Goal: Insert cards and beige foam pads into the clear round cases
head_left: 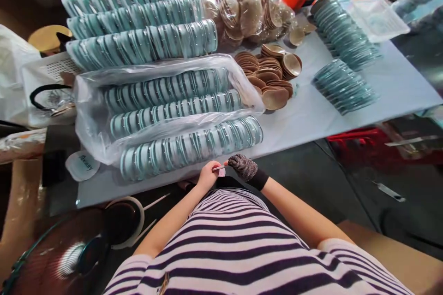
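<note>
My left hand [208, 175], bare, is closed at the table's front edge, close to my body. Its fingers pinch a small pinkish-white piece [222, 172] with a thin stick-like part lying across it. My right hand [245, 168], in a dark dotted fingerless glove, is closed too, its fingertips meeting the end of the thin part. What exactly the small piece is, I cannot make out. Just beyond both hands lies a long row of round bluish-clear pieces [194, 147], stacked on edge. Behind it, a clear plastic bag [93, 101] lies open around two similar rows.
Brown oval pieces [275, 97] lie in piles mid-table, with wrapped ones [251, 9] behind. More bluish rows [141, 44] stand at the back left and others [344, 85] at right, near a clear tray [377, 18]. A fan [58, 253] stands lower left. People in orange are across the table.
</note>
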`<action>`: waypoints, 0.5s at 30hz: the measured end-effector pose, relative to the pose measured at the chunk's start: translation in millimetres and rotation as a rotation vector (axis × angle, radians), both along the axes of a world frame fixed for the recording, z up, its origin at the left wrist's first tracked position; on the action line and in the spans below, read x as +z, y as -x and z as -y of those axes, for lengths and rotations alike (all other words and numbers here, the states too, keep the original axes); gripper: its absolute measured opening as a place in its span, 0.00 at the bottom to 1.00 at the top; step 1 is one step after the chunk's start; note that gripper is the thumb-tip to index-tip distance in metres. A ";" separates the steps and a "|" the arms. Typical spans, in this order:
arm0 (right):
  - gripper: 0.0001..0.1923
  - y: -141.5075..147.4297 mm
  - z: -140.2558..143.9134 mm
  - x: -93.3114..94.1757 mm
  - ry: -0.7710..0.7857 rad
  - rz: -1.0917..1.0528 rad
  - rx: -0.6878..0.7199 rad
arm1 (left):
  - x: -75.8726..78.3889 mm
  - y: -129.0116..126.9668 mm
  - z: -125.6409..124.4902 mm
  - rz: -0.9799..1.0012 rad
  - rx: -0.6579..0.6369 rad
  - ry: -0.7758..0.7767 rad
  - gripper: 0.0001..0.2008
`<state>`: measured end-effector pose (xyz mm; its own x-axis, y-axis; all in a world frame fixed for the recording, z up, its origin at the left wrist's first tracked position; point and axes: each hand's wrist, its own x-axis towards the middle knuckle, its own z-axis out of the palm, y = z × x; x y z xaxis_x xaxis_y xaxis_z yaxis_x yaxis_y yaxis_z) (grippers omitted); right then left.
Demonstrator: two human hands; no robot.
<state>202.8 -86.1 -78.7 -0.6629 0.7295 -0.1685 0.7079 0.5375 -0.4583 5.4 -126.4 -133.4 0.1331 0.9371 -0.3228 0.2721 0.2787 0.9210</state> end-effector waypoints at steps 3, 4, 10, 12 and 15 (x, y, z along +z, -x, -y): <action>0.17 -33.3 -0.4 -31.9 -0.019 0.095 -0.069 | -22.8 -42.3 -19.3 -0.117 -0.105 -0.039 0.13; 0.16 -38.9 -1.7 -40.0 0.004 0.132 -0.077 | -29.0 -51.1 -26.1 -0.138 -0.146 -0.032 0.15; 0.15 -39.8 -7.6 -58.8 0.154 0.235 -0.028 | -47.5 -67.7 -41.2 -0.092 -0.198 0.033 0.14; 0.16 -35.4 -9.8 -55.2 0.183 0.273 -0.048 | -48.0 -67.7 -38.6 -0.073 -0.138 0.081 0.15; 0.16 -31.5 -16.2 -44.9 0.280 0.289 -0.105 | -45.6 -68.4 -37.2 -0.051 -0.033 0.161 0.13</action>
<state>234.3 -69.8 -123.6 -0.4832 0.6905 -0.5382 0.8735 0.3381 -0.3503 73.8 -89.2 -179.0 0.1424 0.8681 -0.4756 0.3288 0.4117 0.8499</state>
